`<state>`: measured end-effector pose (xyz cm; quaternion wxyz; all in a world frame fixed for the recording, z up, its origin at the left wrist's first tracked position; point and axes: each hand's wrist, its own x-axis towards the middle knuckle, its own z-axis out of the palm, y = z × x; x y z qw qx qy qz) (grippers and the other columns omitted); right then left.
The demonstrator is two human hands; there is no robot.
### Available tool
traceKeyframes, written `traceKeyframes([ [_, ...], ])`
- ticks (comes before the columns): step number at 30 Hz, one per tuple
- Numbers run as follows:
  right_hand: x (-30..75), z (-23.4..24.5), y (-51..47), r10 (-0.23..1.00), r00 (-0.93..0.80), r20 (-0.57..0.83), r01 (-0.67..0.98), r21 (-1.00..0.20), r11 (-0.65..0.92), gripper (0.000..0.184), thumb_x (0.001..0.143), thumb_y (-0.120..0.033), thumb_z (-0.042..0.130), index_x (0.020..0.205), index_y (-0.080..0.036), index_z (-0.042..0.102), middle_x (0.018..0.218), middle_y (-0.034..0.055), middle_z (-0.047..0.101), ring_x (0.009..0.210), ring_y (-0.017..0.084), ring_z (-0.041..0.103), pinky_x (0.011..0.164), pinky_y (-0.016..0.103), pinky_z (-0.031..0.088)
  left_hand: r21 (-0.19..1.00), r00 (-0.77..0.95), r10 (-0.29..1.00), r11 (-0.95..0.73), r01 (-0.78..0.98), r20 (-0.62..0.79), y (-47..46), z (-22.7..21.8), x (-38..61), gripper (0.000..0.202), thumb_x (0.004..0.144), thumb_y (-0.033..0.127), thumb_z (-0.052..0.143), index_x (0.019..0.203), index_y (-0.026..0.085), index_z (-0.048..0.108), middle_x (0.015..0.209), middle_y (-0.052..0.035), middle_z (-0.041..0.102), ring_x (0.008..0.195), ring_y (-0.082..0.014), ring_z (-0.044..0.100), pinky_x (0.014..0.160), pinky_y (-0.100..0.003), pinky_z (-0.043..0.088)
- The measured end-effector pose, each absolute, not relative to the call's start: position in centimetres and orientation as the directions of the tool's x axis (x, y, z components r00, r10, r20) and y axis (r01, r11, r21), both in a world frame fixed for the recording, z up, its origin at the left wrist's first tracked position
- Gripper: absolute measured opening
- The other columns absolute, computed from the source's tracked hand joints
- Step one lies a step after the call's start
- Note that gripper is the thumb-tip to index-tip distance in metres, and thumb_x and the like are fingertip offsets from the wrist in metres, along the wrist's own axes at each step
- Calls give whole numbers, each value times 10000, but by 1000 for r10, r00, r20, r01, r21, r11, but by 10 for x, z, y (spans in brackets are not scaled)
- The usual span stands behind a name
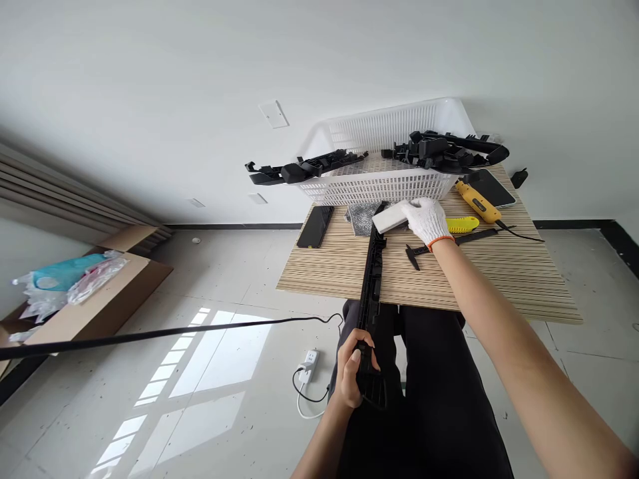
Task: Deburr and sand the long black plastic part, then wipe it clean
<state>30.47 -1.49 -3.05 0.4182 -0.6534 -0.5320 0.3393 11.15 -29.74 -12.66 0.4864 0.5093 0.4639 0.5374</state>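
Left hand (355, 369), bare, is gripping, fingers (363, 336) wrapping, thumb (355, 359) pressing; left forearm (324, 436) slanting behind it. Right hand (426, 219), gloved, is gripping farther forward, rightward; right arm (499, 326) stretching straight behind it.

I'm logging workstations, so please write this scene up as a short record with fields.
Left hand: bare, gripping a long black plastic part by its near end
Right hand: white-gloved, holding a white block by the part's far end; contact unclear
Basket: white plastic, with black plastic parts, some overhanging its rim
Table: smartphone, black caliper, yellow corded tool
Floor: power strip, cardboard box
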Motion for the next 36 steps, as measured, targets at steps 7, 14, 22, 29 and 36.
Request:
traceKeyframes([
  [7,305,-32,-16,989,91,-120,321,-936,-144,245,817,-448,701,785,-206,675,598,26,606,518,185,589,490,290,457,994,-7,996,-93,-49,93,-297,-127,112,426,998,574,412,950,190,589,597,-9,650,509,-139,531,545,-269,399],
  [14,302,-28,-17,952,284,114,469,-882,-34,250,893,-428,635,784,-210,689,705,63,664,717,226,667,639,324,539,994,0,996,-92,-64,93,-297,-128,112,419,998,568,418,958,188,590,601,-8,648,514,-138,533,550,-269,404],
  [22,301,-34,-13,958,285,27,302,-951,-63,206,837,-388,705,918,-200,686,898,80,717,662,175,645,584,299,541,993,9,995,-103,-60,104,-296,-126,112,422,1001,575,420,956,190,585,598,-5,652,508,-131,531,547,-263,405],
  [29,295,-32,-17,983,137,-126,248,-956,-157,244,818,-414,742,890,-208,634,779,46,679,521,146,580,500,289,493,995,1,996,-89,-44,89,-297,-127,112,431,998,581,416,954,186,584,598,-11,653,511,-141,530,553,-274,403],
  [36,291,-24,-17,947,318,-51,133,-986,-98,169,906,-368,627,909,-246,512,791,3,634,540,115,563,470,231,450,995,5,996,-89,-42,90,-297,-126,112,427,996,581,415,956,190,583,595,-11,651,506,-147,535,555,-280,405],
])
